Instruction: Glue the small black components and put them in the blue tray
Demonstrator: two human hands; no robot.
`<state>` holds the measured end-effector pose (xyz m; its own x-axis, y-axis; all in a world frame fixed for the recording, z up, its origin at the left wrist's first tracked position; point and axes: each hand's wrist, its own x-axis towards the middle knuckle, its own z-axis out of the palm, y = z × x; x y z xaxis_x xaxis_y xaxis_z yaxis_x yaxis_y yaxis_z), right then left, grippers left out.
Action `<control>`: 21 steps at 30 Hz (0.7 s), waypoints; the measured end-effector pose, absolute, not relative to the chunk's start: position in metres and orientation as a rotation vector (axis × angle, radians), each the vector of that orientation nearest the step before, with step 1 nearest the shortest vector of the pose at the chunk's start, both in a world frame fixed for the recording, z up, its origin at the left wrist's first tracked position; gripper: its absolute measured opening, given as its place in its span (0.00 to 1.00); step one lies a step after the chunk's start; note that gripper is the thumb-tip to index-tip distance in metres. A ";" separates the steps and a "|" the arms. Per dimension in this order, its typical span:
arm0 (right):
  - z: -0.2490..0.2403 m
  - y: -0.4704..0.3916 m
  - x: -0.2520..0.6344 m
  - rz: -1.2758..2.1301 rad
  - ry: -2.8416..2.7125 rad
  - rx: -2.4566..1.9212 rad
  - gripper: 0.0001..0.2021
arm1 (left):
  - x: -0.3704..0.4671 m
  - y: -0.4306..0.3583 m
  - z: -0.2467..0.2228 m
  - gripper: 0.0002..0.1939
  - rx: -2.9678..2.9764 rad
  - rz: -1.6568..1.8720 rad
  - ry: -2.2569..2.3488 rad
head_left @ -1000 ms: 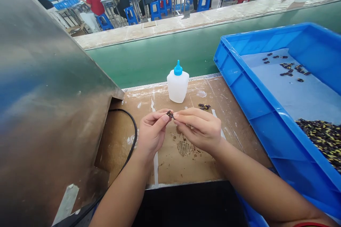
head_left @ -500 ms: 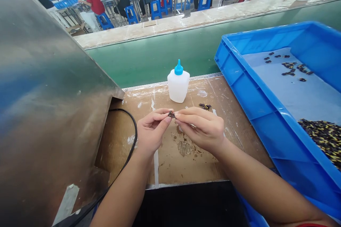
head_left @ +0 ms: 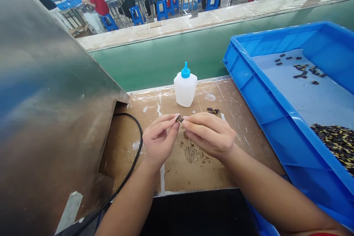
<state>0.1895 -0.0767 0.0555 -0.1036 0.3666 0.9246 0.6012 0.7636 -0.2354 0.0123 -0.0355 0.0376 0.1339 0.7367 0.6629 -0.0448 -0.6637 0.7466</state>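
Note:
Over the middle of the cardboard-covered table (head_left: 177,177), both hands meet at a small black and yellow part (head_left: 179,119). My left hand (head_left: 160,138) pinches its left end between thumb and fingertips. The fingertips of my right hand (head_left: 211,132) are closed on its right end. Just beyond the hands a white bottle with a blue nozzle cap (head_left: 185,88) stands upright. A small pile of similar black and yellow parts (head_left: 212,111) lies behind my right hand.
A large blue bin (head_left: 265,107) at the right holds a heap of parts (head_left: 336,143) and several loose ones. A metal housing (head_left: 55,99) fills the left, with a black cable (head_left: 140,136) beside it. Beyond the green barrier (head_left: 155,61), people sit at tables.
The hands have shifted slightly around the small part, and more of it shows between the fingertips. My right hand has moved a little to the right.

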 end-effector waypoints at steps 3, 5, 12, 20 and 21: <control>0.056 -0.077 0.188 -0.252 -1.718 -0.765 0.17 | 0.012 -0.036 0.038 0.13 1.884 1.643 0.671; 0.056 -0.078 0.188 -0.258 -1.716 -0.768 0.18 | 0.012 -0.036 0.039 0.12 1.951 1.677 0.684; 0.055 -0.080 0.185 -0.226 -1.684 -0.773 0.19 | 0.011 -0.036 0.040 0.14 2.012 1.718 0.666; 0.053 -0.078 0.185 -0.220 -1.686 -0.782 0.18 | 0.013 -0.039 0.034 0.14 2.012 1.712 0.738; 0.053 -0.078 0.185 -0.225 -1.690 -0.772 0.18 | 0.013 -0.039 0.034 0.15 2.021 1.721 0.748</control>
